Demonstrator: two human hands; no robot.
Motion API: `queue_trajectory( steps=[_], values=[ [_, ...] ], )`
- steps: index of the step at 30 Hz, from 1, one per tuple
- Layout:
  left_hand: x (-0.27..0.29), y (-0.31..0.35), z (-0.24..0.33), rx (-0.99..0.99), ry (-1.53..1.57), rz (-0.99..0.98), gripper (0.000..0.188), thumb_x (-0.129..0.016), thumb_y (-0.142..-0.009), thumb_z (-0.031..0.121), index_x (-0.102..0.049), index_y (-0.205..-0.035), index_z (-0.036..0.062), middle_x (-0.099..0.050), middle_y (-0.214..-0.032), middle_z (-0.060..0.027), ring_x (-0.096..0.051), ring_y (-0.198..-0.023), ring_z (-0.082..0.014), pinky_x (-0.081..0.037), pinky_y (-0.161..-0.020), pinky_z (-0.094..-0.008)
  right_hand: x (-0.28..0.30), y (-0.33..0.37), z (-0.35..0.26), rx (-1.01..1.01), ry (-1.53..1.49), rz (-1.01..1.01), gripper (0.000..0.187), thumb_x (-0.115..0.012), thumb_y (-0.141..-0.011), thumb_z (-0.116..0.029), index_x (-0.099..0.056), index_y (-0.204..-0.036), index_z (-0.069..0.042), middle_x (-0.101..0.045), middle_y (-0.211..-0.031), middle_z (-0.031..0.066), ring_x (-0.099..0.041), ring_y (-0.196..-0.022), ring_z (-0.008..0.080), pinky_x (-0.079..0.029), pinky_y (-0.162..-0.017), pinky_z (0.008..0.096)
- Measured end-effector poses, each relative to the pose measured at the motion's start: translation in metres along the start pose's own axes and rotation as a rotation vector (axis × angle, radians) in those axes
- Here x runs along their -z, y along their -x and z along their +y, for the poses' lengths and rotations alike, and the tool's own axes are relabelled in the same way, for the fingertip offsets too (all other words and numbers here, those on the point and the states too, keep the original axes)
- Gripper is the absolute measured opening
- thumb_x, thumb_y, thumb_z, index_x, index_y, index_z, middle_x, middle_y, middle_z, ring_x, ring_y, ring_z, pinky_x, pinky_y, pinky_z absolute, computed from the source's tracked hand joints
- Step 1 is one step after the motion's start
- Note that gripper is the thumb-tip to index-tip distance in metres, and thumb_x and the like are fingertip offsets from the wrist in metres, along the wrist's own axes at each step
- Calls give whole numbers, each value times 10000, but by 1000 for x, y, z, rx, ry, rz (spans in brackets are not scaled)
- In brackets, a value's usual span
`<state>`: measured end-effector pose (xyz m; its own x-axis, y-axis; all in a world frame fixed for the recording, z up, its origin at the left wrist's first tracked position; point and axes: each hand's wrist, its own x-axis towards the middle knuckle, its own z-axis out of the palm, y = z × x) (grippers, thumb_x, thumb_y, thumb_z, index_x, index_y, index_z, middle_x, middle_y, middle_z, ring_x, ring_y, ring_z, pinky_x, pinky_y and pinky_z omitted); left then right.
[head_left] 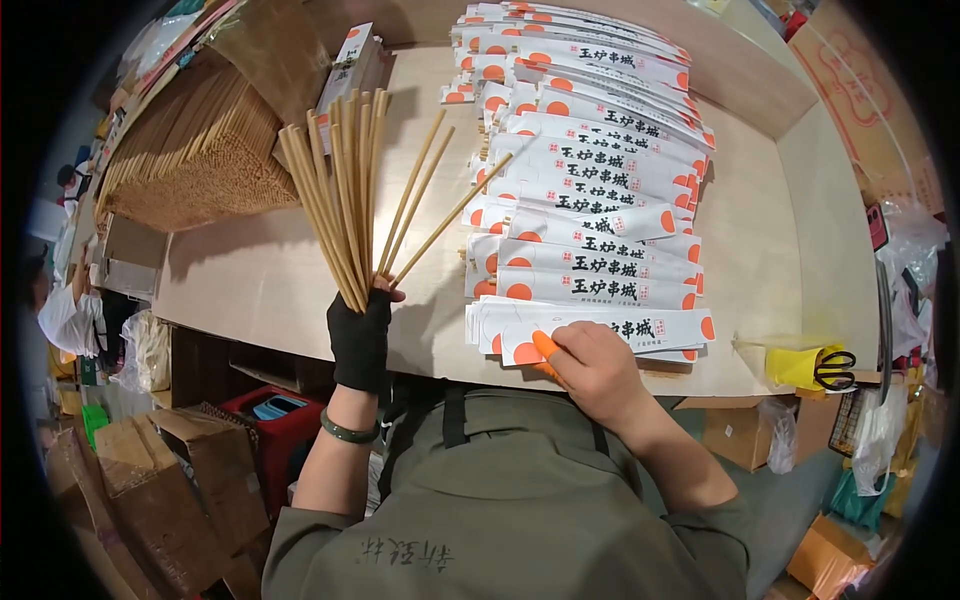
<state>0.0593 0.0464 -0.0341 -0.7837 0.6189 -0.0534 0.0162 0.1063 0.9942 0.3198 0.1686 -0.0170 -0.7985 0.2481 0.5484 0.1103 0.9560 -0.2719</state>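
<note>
My left hand [360,335], in a black fingerless glove, is closed round the lower ends of several wooden chopsticks [345,200]. Their upper ends fan out over the table, and one leans far to the right. With orange covers on its fingers, my right hand [590,370] pinches the left part of a white paper chopstick sleeve [680,328] at the table's front edge. More loose sleeves lie under that one. Beyond them, a long row of white sleeves with orange dots [600,210] overlaps away to the back; wooden ends poke out at the left of some.
A large pile of chopsticks [200,150] fills the table's left side, beside a brown cardboard flap [280,60]. Behind stands a narrow stack of sleeves [350,65]. Black-handled scissors [835,370] and a yellow packet [795,365] sit at the right edge. Cardboard boxes [190,460] stand below left.
</note>
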Motion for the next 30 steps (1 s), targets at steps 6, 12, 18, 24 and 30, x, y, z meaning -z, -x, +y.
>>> queue_trajectory(
  steps=[6, 12, 18, 24, 30],
  values=[
    [20, 1, 6, 195, -89, -91, 220, -677, -870, 202, -639, -950, 0, -562, -671, 16, -419, -527, -29, -302, -488, -194, 3, -6, -1, -169, -99, 13, 143, -744, -718, -39, -643, -817, -16, -582, -814, 76, -600, -744, 240, -494, -607, 334],
    [31, 9, 22, 116, -218, -105, 264, -730, -804, 228, -672, -896, -12, -637, -723, -35, -579, -665, -107, -455, -620, -256, 10, -19, 9, -495, -331, -24, 165, -761, -760, -68, -609, -768, -7, -512, -735, 60, -489, -635, 176, -416, -562, 262],
    [48, 11, 34, 57, -318, -234, 211, -720, -790, 167, -663, -882, -14, -642, -739, -31, -589, -691, -102, -471, -645, -258, 35, -40, 18, -853, -818, 37, 176, -759, -769, -31, -586, -749, -1, -475, -746, -21, -420, -634, 47, -356, -565, 220],
    [55, 6, 51, 21, -400, -320, 177, -704, -795, 132, -660, -883, -16, -655, -760, -35, -591, -703, -103, -479, -658, -266, 40, -39, 21, -847, -769, 8, 114, -749, -778, -39, -646, -796, 7, -492, -748, -19, -432, -641, 46, -360, -579, 218],
    [53, -3, 48, -5, -377, -490, 242, -690, -837, 174, -661, -986, -15, -680, -848, -56, -604, -765, -106, -487, -713, -273, 27, -41, 19, -221, -214, 27, 182, -755, -718, -99, -673, -855, -13, -560, -777, 45, -528, -679, 184, -427, -605, 299]
  ],
)
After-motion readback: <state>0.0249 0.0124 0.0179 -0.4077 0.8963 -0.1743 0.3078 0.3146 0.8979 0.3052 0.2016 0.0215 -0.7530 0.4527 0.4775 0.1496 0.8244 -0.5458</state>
